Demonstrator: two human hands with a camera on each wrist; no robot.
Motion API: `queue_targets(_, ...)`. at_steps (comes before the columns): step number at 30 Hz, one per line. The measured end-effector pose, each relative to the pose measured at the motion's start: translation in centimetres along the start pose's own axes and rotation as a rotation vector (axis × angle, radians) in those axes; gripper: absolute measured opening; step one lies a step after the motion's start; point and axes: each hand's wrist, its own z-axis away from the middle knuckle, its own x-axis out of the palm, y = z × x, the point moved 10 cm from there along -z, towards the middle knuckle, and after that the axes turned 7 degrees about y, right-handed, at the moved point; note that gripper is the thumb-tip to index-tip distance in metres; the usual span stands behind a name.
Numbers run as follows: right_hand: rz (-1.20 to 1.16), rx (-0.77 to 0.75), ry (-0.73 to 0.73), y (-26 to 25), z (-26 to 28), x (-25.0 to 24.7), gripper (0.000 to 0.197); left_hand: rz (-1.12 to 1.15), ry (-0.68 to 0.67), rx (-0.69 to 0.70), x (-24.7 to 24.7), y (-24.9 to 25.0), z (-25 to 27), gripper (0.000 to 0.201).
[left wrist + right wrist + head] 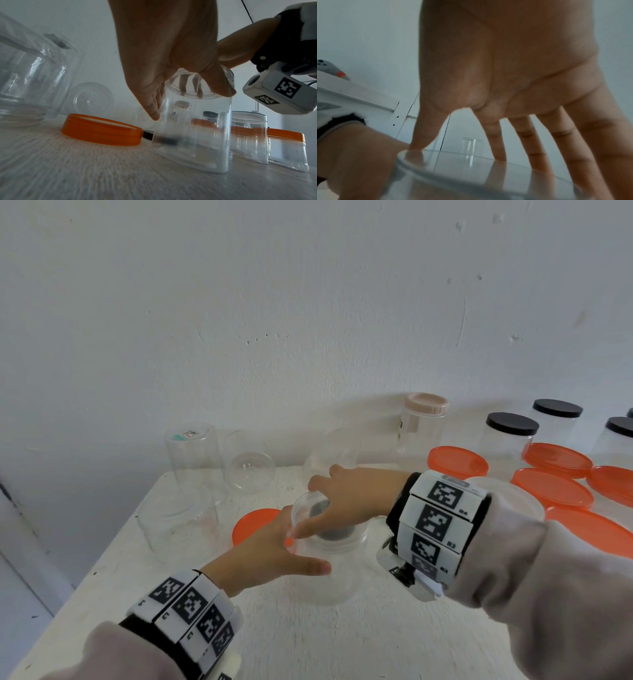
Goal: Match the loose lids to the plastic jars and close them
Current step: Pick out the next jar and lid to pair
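A clear plastic jar [329, 580] stands near the middle of the white table [308, 645]. My left hand [274, 549] holds its body, with the thumb on the near side and the fingers down the left side [152, 108]. From above, my right hand [342, 498] grips the jar's rim [453, 175], thumb on one side and spread fingers on the other. A black lid [148, 135] lies on the table just behind the jar [197, 135] and shows dark through it [334, 534]. Beside it, to the left, lies an orange lid [253, 522].
Several clear jars without lids [191, 453] stand at the back left near the table's left edge. A pink-lidded jar [424, 419] and black-lidded jars [510, 436] stand by the wall. Several orange lids [551, 487] lie at the right. Another open jar [248, 135] stands close on the right.
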Motion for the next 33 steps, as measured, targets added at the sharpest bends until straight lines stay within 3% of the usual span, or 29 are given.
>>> queue_targets(7, -0.064, -0.168, -0.103, -1.3, 0.7, 0.1, 0.09, -0.015, 0.024, -0.017, -0.2, -0.2, 0.1, 0.099)
queue_targets(11, -0.072, -0.106, -0.04, -0.6, 0.3, 0.5, 0.089, 0.017, -0.008, 0.001, 0.2, 0.4, 0.2, 0.081)
queue_targets(15, -0.038, -0.027, -0.009, 0.2, 0.3, 0.7, 0.096, 0.019, 0.016, -0.004, -0.1, 0.0, 0.1, 0.091)
queue_targets(21, -0.064, -0.122, -0.117, -0.1, 0.8, 0.5, 0.101, 0.005, 0.013, -0.013, 0.0, 0.1, 0.2, 0.083)
queue_targets(26, -0.138, -0.143, -0.039, 0.1, 0.3, 0.3, 0.096, 0.016, -0.014, -0.01, 0.3, 0.8, 0.5, 0.074)
queue_targets(33, -0.161, -0.183, 0.074, 0.3, 0.7, 0.8, 0.094, 0.024, -0.004, -0.01, 0.1, 0.4, 0.4, 0.084)
